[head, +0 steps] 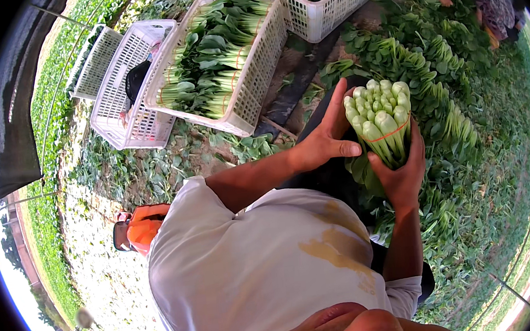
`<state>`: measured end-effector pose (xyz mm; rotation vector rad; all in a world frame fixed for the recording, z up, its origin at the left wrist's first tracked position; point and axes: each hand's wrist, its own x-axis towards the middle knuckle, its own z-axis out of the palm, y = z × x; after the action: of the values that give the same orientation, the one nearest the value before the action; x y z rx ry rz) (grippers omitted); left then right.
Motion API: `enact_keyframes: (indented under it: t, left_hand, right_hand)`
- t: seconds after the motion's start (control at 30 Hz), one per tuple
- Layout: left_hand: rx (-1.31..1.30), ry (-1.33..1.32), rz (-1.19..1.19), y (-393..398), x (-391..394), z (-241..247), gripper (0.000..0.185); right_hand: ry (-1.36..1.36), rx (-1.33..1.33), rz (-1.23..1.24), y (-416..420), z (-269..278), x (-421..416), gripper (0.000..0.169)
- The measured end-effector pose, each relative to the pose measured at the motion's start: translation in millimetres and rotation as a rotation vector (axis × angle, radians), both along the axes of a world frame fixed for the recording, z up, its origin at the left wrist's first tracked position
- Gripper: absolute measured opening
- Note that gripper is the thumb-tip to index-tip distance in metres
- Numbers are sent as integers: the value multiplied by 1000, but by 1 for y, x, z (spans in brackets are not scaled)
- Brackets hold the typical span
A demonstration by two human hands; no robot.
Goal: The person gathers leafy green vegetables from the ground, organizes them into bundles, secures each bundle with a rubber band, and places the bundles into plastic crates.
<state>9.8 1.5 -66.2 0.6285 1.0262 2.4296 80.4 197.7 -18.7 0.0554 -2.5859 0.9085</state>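
Observation:
A bunch of leafy greens with pale green stalks, probably bok choy [378, 108], is held stalk-ends up in front of my body. An orange-red band [387, 133] circles its stalks, and its leaves hang below. My right hand [402, 167] grips the bunch from its right and near side, thumb across the front. On the left side, my left hand [326, 139] is spread, with thumb and index finger apart and the palm towards the bunch. Whether its hidden fingers touch the bunch is unclear.
A white plastic crate [258, 83] ahead-left holds several banded bunches. Another crate [327, 16] of greens stands beyond it; a further crate [119, 88] sits left. Loose greens [427, 71] lie in rows to the right. Other people [492, 8] are at upper right. An orange item [145, 228] is at left.

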Motion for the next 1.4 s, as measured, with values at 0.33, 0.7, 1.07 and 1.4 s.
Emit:
enact_keyframes:
  t: [0.33,0.7,1.07,1.4]
  left_hand:
    - [-146,110,52,-25,-25,49,124]
    - [-958,650,775,-217,-132,46,109]
    - [-1494,1426,1222,-172,-325,6,101]
    - [-1774,1488,916,-58,-543,-68,91]
  right_hand:
    - [188,64,42,-63,30,-22,114]
    - [-343,-210,-72,18,-28,-8,83]
    - [-751,-253,-330,107,-122,53,57]
    - [-949,-437,-529,155,-185,73,55]
